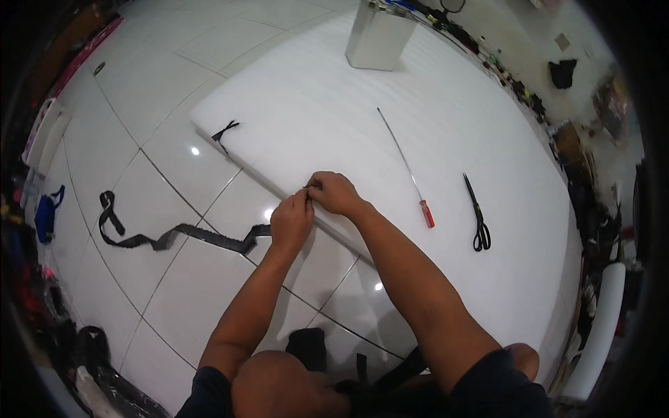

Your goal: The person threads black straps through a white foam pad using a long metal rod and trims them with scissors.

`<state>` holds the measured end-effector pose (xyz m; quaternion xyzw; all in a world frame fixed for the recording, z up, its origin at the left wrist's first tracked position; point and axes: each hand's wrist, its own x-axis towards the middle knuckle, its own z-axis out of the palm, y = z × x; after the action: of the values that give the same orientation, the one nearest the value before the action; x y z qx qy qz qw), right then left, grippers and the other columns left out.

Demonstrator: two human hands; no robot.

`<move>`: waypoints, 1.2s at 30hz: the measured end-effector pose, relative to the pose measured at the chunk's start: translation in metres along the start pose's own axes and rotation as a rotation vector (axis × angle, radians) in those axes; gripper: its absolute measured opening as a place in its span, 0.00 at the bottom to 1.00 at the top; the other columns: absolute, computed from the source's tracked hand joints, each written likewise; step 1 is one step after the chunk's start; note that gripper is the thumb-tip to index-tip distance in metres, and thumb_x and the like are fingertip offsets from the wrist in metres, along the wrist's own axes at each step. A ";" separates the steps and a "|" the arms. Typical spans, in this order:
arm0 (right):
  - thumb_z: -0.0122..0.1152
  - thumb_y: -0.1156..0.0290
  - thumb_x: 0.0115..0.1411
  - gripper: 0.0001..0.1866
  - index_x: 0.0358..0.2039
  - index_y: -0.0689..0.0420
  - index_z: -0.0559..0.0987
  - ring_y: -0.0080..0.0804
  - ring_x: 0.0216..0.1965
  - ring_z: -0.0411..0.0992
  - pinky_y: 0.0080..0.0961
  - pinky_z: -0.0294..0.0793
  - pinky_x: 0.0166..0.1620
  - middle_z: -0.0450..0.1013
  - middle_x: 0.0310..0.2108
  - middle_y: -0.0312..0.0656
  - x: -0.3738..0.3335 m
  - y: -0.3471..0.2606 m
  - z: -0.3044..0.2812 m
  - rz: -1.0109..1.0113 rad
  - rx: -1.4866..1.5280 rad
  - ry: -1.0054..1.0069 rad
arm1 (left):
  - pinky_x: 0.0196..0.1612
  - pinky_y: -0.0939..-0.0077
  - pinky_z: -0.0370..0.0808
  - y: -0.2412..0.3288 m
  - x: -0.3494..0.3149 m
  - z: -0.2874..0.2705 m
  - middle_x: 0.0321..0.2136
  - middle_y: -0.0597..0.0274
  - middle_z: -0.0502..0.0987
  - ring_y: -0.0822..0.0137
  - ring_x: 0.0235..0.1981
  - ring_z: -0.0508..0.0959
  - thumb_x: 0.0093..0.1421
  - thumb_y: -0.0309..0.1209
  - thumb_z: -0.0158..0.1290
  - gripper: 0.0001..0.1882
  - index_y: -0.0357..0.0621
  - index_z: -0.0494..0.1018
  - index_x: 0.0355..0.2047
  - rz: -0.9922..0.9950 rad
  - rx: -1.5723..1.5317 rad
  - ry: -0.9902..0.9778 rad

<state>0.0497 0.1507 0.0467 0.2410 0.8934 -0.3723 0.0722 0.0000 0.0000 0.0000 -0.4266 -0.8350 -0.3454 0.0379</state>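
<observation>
A large white foam slab (432,125) lies on the tiled floor. My left hand (291,221) and my right hand (334,192) meet at its near edge, both pinching the end of a long black strap (174,237) against that edge. From my left hand the strap trails away to the left across the tiles and ends in a loop. What exactly sits between my fingertips is hidden.
On the slab lie a long screwdriver with a red handle (408,171), black scissors (478,216), a short black strap piece (224,132) at its left corner and a white box (380,35) at the far end. Clutter lines the room's edges.
</observation>
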 end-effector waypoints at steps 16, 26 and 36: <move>0.69 0.66 0.51 0.11 0.27 0.60 0.78 0.44 0.43 0.71 0.36 0.73 0.43 0.69 0.39 0.45 -0.046 0.015 0.022 -0.280 0.148 0.372 | 0.34 0.79 0.66 -0.016 0.056 -0.033 0.28 0.69 0.77 0.77 0.30 0.69 0.62 0.37 0.54 0.14 0.37 0.79 0.38 -0.507 -0.674 -0.767; 0.64 0.64 0.55 0.10 0.27 0.59 0.77 0.44 0.41 0.73 0.39 0.71 0.43 0.76 0.31 0.45 -0.058 -0.003 0.008 -0.127 0.177 0.289 | 0.33 0.79 0.67 -0.022 0.037 -0.022 0.27 0.68 0.77 0.76 0.28 0.69 0.64 0.36 0.54 0.14 0.35 0.78 0.37 -0.444 -0.785 -0.628; 0.57 0.67 0.60 0.08 0.34 0.57 0.80 0.48 0.42 0.71 0.42 0.72 0.45 0.74 0.34 0.46 -0.066 0.005 0.032 -0.150 -0.004 0.476 | 0.35 0.77 0.71 -0.023 0.027 -0.021 0.27 0.64 0.80 0.73 0.29 0.74 0.63 0.36 0.56 0.13 0.35 0.79 0.37 -0.371 -0.731 -0.515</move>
<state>0.1078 0.1066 0.0405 0.2549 0.9013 -0.3075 -0.1679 -0.0391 -0.0030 0.0128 -0.3277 -0.7032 -0.5001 -0.3847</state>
